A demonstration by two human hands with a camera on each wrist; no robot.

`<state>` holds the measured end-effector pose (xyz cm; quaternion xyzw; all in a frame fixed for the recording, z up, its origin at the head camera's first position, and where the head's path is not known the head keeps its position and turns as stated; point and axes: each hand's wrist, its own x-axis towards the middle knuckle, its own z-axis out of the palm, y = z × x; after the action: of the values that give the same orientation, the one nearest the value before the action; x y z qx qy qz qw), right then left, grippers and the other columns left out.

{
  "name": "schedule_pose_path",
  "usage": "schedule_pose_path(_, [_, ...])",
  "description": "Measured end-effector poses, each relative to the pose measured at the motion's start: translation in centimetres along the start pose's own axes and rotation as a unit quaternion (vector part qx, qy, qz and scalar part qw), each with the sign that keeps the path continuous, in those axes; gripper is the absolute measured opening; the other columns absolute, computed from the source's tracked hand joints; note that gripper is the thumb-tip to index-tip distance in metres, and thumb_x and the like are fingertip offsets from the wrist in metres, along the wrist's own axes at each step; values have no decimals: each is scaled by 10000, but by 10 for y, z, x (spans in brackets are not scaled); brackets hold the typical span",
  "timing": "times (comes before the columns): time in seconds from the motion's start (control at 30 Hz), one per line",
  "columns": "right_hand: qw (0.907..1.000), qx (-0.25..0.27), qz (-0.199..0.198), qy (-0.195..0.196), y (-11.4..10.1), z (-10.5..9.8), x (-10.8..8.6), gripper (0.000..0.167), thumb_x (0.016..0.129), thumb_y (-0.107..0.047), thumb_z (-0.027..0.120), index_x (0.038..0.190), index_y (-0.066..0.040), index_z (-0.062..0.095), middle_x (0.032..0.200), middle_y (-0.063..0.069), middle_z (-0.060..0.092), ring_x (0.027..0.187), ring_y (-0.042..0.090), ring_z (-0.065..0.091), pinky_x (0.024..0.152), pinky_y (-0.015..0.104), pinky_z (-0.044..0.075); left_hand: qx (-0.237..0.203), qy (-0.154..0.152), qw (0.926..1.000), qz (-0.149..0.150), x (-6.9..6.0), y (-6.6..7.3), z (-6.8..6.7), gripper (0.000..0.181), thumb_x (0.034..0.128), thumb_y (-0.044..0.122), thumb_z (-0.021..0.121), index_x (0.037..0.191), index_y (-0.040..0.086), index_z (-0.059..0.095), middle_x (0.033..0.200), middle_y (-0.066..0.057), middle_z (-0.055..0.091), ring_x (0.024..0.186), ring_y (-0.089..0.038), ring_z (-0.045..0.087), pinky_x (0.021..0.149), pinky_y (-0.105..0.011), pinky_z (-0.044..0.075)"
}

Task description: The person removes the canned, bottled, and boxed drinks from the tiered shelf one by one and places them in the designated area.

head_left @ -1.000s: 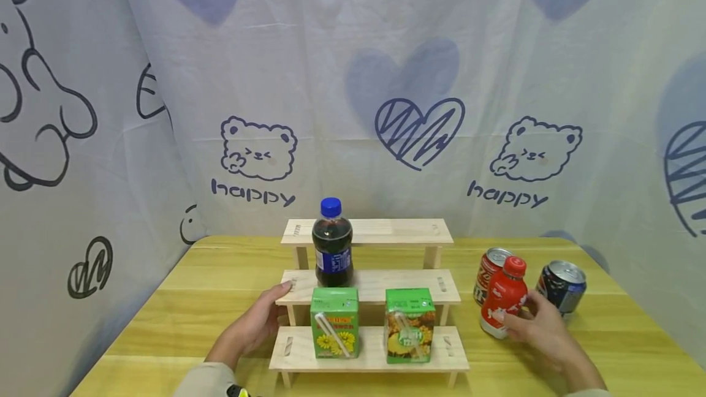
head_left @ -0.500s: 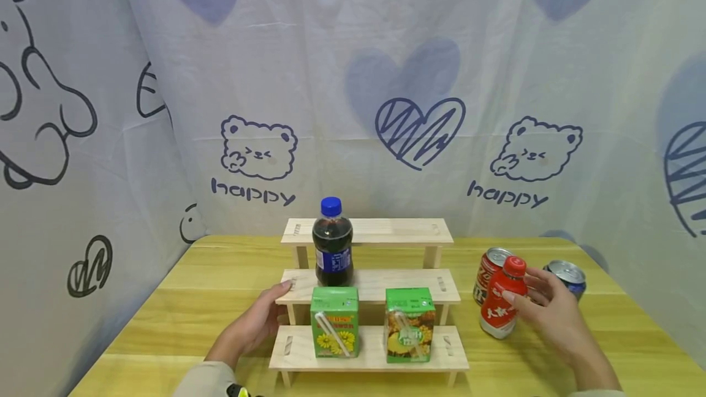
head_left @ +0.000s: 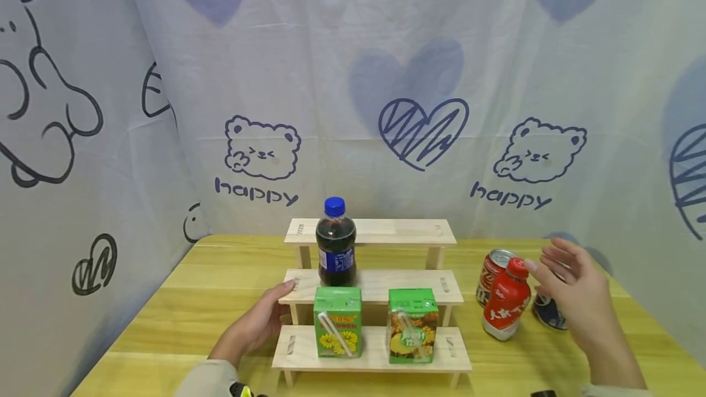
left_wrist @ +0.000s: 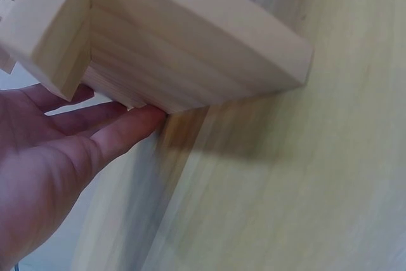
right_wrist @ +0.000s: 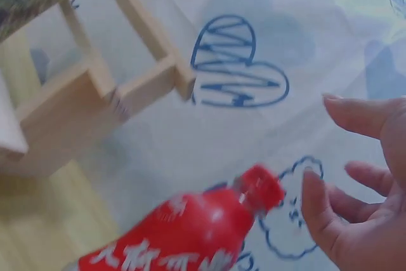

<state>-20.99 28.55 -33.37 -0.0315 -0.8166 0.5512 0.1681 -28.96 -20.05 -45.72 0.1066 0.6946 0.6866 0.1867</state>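
The red bottle (head_left: 506,302) stands on the wood-grain table (head_left: 220,274), to the right of the wooden shelf (head_left: 375,287), with a strip of tabletop between it and the shelf's right ends. The right hand (head_left: 587,299) hangs just right of the bottle's cap, its fingers released and loosely bent; the right wrist view shows a narrow gap from fingertips to cap, thumb and fingers spread well apart. The red can (head_left: 491,274) stands just beyond the bottle and to its left, partly covered by it; whether the two touch I cannot tell. The dark can (head_left: 548,312) is near the bottle on the right, mostly hidden behind the right hand.

The left hand (head_left: 259,320) is at the shelf's left side, its fingers extended and touching the wood; how firmly they press I cannot tell. In the head view they meet the left end of the middle tier. On that tier, left of its middle, stands the blue-capped bottle (head_left: 336,256). The lowest, nearest tier bears the left carton (head_left: 337,323) and the right carton (head_left: 412,326), a gap between them and board running past each to the tier's ends. Beyond the shelf, the table's far edge meets the printed cloth (head_left: 331,78).
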Motion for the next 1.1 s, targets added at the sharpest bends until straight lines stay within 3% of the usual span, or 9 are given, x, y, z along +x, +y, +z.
schedule_pose_path(0.13, [9998, -56, -189, 41, -22, 6, 2, 768, 902, -361, 613, 1497, -119, 192, 1436, 195, 332, 1220, 176, 447, 732, 150, 524, 99, 33, 9999, 7, 2, -3, -1, 701, 971, 558, 260, 1474, 80, 152, 1397, -266, 322, 1223, -356, 438, 971, -483, 442])
schedule_pose_path(0.3, [9991, 2, -312, -277, -38, 27, 2, 775, 906, -387, 600, 1493, -98, 185, 1460, 192, 330, 1303, 327, 376, 753, 137, 514, 28, 91, 10000, -19, 0, 1, 3, 687, 973, 540, 277, 1464, 72, 166, 1381, -270, 332, 1203, -353, 451, 965, -483, 444])
schedule_pose_path(0.67, [9937, 207, -458, -1003, -55, 86, -7, 739, 882, -370, 647, 1457, -103, 268, 1446, 157, 370, 1308, 314, 392, 794, 268, 543, 120, 187, 9997, -101, -19, 31, 21, 753, 951, 540, 322, 1467, 19, 151, 1379, -305, 317, 1211, -374, 439, 976, -487, 436])
schedule_pose_path(0.83, [9879, 502, -379, -1421, -66, 110, -11, 697, 866, -339, 676, 1425, -114, 326, 1417, 130, 407, 1297, 297, 410, 798, 328, 552, 173, 329, 9993, -92, -20, 32, 24, 745, 952, 528, 319, 1463, 9, 164, 1385, -305, 316, 1241, -410, 412, 989, -516, 419])
schedule_pose_path(1.1, [9789, 656, -588, -1843, -84, 135, -17, 649, 869, -314, 677, 1401, -122, 359, 1409, 140, 429, 1286, 312, 433, 794, 328, 554, 229, 134, 9996, -13, -17, 25, 17, 802, 941, 575, 324, 1464, 0, 129, 1385, -328, 298, 1242, -422, 405, 981, -499, 429])
